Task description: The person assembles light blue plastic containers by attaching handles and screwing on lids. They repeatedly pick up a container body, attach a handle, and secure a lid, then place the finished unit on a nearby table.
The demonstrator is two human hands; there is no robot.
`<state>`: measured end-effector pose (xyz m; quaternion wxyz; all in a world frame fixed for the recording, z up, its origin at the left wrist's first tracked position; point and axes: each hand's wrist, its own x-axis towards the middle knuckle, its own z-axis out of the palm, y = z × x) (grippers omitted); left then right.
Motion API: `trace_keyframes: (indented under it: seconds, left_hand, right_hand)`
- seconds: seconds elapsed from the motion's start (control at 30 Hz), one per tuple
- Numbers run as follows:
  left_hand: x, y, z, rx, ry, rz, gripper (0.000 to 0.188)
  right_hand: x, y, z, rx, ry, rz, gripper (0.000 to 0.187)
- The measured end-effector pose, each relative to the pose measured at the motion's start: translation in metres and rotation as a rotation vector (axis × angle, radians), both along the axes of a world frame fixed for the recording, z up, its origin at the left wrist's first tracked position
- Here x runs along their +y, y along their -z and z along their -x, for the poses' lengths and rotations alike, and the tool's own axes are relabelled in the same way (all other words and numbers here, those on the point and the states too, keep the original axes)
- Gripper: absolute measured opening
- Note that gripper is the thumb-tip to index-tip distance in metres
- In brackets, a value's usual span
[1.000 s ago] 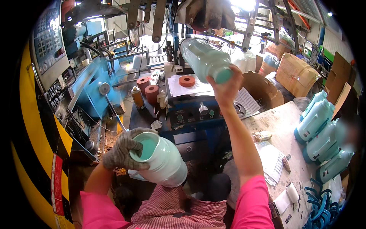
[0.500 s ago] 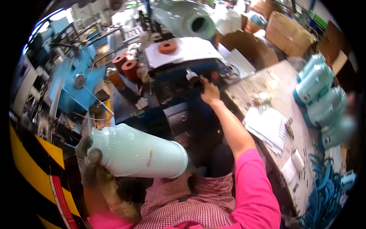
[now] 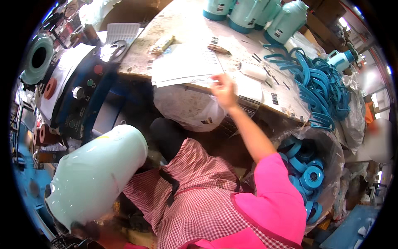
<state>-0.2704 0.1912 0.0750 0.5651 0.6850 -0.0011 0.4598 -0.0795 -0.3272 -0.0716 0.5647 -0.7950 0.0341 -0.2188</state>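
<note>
The speckled, worn counter (image 3: pixel 182 25) runs off the top edge, its far side cut away. A smooth pale-green flask body (image 3: pixel 93 176), a rounded plastic cylinder, lies tilted at lower left, gripped by the left hand (image 3: pixel 76 228), which is mostly hidden beneath it in a dark glove. The right hand (image 3: pixel 224 89) reaches to the counter's near edge, fingers loosely spread on white paper sheets (image 3: pixel 186 64)

Pale green flasks (image 3: pixel 265 16) stand in a group at the far edge of the surface (image 3: pixel 182 25). Blue curved handles (image 3: pixel 315 83) piled to their right. Clear bag of blue rings (image 3: pixel 309 174) below the surface edge. Blue control panel (image 3: pixel 81 97) at left, red rolls (image 3: pixel 50 88) just beside it.
</note>
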Motion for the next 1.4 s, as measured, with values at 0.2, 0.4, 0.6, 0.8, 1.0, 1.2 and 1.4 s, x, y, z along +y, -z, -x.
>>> trace_keyframes:
  seconds: [0.2,0.4,0.6,0.8,1.0,1.2,1.4]
  left_hand:
    - [-0.084,-0.026,-0.041,0.021,0.477,-0.721,0.024]
    - [-0.131,-0.017,-0.062,0.075,1.216,-0.779,0.064]
    - [-0.122,-0.021,-0.034,0.233,1.126,-0.888,0.066]
    - [-0.119,-0.026,-0.031,0.340,1.305,-0.798,0.064]
    - [-0.113,-0.003,-0.068,0.493,0.883,-0.396,0.050]
    - [-0.119,0.015,-0.053,0.605,0.579,0.231,0.033]
    - [-0.103,0.070,0.003,0.527,0.596,0.450,0.026]
  right_hand:
    - [-0.219,-0.029,0.036,-0.049,0.610,-0.223,0.013]
    - [-0.380,-0.049,-0.012,0.268,0.363,-0.882,0.026]
    - [-0.256,-0.093,-0.065,-0.365,0.751,-0.324,0.021]
    - [-0.217,-0.095,-0.045,0.008,1.085,0.915,0.026]
    - [0.004,-0.097,0.044,-0.438,0.152,0.617,0.024]
    - [0.168,-0.097,0.121,0.078,-0.835,-0.915,0.023]
    - [0.177,-0.050,0.121,0.278,-0.977,-1.023,0.020]
